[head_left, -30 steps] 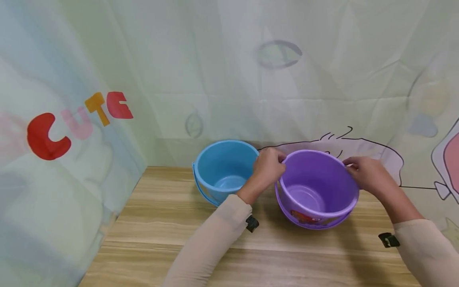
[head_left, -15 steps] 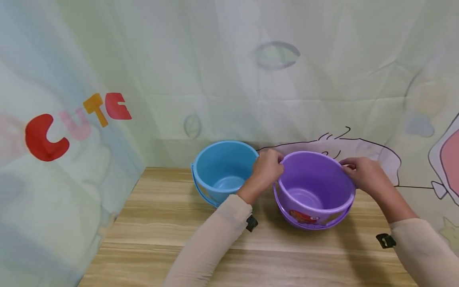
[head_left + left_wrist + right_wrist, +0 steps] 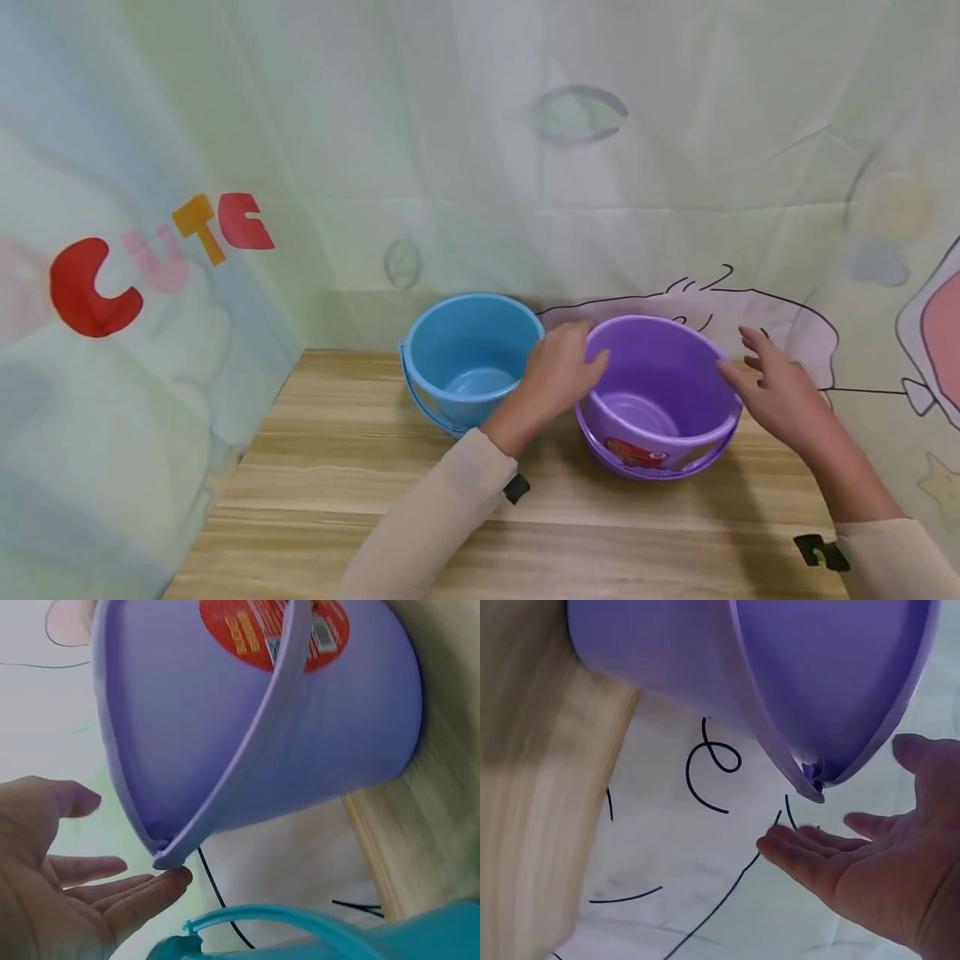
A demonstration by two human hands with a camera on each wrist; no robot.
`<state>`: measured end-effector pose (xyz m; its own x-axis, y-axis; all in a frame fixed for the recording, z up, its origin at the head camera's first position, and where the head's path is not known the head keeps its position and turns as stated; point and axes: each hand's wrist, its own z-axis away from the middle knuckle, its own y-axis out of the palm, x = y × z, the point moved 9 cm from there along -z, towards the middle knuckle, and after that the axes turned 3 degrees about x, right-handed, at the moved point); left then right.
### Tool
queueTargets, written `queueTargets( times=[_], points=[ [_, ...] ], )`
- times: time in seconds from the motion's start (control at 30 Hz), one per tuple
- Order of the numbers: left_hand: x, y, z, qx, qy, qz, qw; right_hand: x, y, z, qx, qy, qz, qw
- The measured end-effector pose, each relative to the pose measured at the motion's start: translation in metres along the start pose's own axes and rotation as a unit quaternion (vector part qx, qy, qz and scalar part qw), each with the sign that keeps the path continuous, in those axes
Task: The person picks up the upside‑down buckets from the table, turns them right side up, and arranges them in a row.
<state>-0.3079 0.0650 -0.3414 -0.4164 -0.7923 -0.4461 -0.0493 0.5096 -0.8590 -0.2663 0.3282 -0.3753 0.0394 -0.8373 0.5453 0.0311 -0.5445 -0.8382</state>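
Note:
A purple bucket (image 3: 678,454) stands on the wooden table, its handle folded down at the front below a red label. On its left, my left hand (image 3: 558,367) has the fingers loosely straight and the thumb apart. In the left wrist view those fingertips (image 3: 178,876) lie close by the handle joint of the bucket (image 3: 322,750); contact cannot be told. My right hand (image 3: 776,396) is spread at the right side of the rim. The right wrist view has this hand (image 3: 877,847) apart from the bucket (image 3: 660,652), palm toward it. Neither hand holds anything.
A light blue bucket (image 3: 468,362) stands on the table (image 3: 360,467) left of the purple one, partly behind the left hand. A printed curtain (image 3: 450,167) hangs along the back and left edges of the table.
Both hands have let go of the purple bucket's rim, and their fingers have straightened. The right hand has moved slightly right, off the rim. The buckets stay about where they were.

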Motion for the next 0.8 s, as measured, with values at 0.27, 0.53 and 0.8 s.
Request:
queueTargets(
  times=[0.27,0.53,0.8],
  points=[
    [0.004,0.004,0.029,0.027,-0.003,0.124,0.9919,-0.002,0.012,0.026,-0.055,-0.023,-0.110,0.9921],
    [0.013,0.013,0.050,0.039,-0.022,0.173,0.9840,-0.004,0.023,0.041,-0.048,-0.023,-0.116,0.9918],
    [0.017,0.017,0.054,0.011,-0.005,0.209,0.9778,-0.002,0.028,0.046,-0.034,-0.003,-0.105,0.9939]
  ],
)
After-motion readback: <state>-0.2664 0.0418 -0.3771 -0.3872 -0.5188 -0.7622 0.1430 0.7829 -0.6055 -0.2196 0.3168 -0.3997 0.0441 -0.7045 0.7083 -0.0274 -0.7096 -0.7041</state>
